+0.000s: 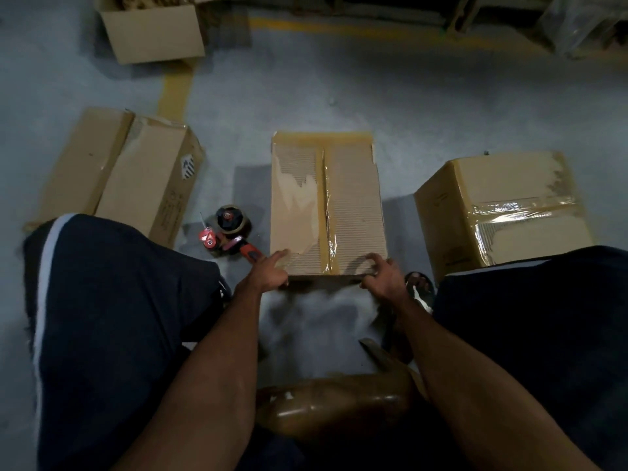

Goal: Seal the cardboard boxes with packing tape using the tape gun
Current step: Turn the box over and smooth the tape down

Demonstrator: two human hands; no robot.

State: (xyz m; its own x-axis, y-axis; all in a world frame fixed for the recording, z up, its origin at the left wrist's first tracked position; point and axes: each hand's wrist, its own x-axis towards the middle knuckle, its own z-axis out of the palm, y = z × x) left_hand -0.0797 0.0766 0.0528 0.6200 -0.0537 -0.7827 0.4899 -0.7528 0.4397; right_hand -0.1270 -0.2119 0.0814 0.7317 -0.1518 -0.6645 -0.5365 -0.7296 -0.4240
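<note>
From my feed, the centre box (328, 202) sits mid-frame on the floor, taped along its seam, probably pulled close for a near-edge strip. Both hands work that near edge: left hand (268, 273) fingers spread flat on top, right hand (382, 275) curled over the rim. The tape gun (231, 231) lies idle just left.
</note>
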